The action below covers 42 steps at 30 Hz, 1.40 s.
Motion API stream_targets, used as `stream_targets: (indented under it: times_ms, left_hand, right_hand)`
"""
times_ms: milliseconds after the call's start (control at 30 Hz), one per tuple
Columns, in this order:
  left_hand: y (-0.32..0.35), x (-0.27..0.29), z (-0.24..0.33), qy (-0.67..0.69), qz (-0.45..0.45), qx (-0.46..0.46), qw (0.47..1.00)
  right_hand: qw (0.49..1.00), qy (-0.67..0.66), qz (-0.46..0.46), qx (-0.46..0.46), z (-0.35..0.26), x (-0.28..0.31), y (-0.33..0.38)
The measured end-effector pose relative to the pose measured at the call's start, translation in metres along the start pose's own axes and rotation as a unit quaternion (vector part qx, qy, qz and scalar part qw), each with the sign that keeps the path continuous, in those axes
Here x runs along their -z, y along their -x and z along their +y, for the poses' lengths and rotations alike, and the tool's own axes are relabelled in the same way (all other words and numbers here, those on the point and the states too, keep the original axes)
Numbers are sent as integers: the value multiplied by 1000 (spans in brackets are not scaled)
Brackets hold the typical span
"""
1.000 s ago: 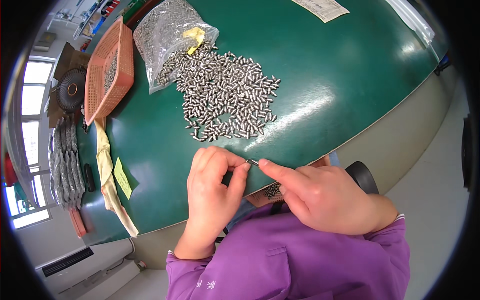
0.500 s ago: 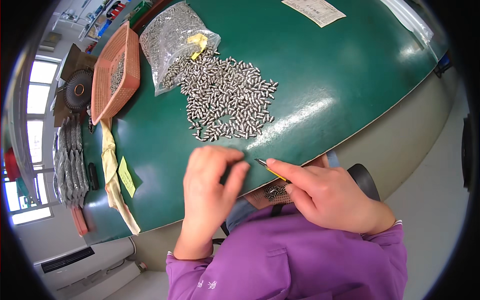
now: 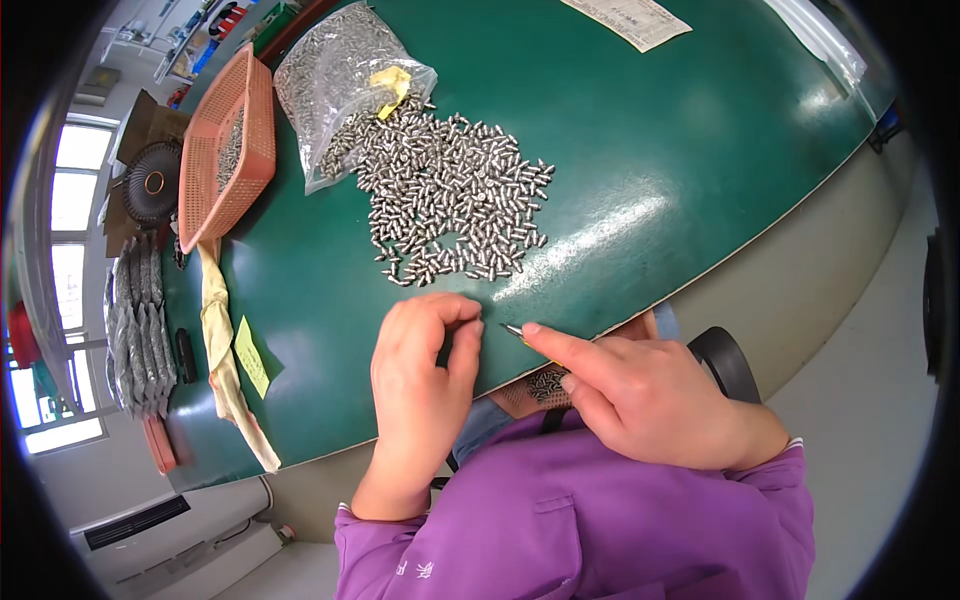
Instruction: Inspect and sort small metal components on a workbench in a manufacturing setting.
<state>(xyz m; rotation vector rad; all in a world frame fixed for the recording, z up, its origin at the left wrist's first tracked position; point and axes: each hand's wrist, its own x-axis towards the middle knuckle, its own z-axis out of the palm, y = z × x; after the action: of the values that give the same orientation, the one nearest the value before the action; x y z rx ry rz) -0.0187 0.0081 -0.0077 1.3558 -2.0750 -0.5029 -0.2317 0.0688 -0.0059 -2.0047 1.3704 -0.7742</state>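
Observation:
At the table's near edge my right hand (image 3: pixel 650 400) is closed around a slim yellow utility knife (image 3: pixel 513 330), index finger stretched along it, its dark pointed tip toward my left hand. My left hand (image 3: pixel 425 365) is just left of that tip, thumb and index finger close together in a pinch; whatever sits between them is too small to make out. Beyond both hands spreads a pile of small pointed silver metal parts (image 3: pixel 450 190). More of them fill a clear plastic bag (image 3: pixel 335 75) lying open at the pile's back left.
The green table (image 3: pixel 600 130) carries a pink basket (image 3: pixel 262 150) with metal parts, a cream cloth strip (image 3: pixel 222 345), a yellow note (image 3: pixel 251 358), a paper sheet (image 3: pixel 635 18) and stacked filled bags (image 3: pixel 135 320). Another basket with parts (image 3: pixel 545 388) shows below the near edge.
My left thumb and index finger have come closer together. The knife in my right hand has shifted slightly left, and less of its yellow handle shows.

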Motion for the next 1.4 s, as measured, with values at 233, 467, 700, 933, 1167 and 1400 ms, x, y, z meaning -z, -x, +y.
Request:
stream_targets:
  times_ms: [233, 467, 700, 933, 1167, 1400]
  left_hand:
    - [11, -3, -1, 95, 3, 92, 991]
    - [11, -2, -2, 80, 4, 83, 993]
    - [8, -1, 2, 69, 6, 72, 995]
    - [8, 0, 2, 76, 6, 54, 996]
    - [13, 6, 3, 93, -14, 88, 992]
    - [-7, 10, -2, -7, -10, -14, 1000]
  right_hand:
    - [998, 56, 24, 26, -3, -11, -1]
    - [996, 60, 43, 54, -3, -15, -3]
    - [998, 37, 42, 27, -7, -15, -4]
    - [991, 118, -26, 57, -8, -4, -7]
    - [996, 82, -34, 7, -10, -1, -6]
    - [1000, 0, 20, -2, -2, 4, 3]
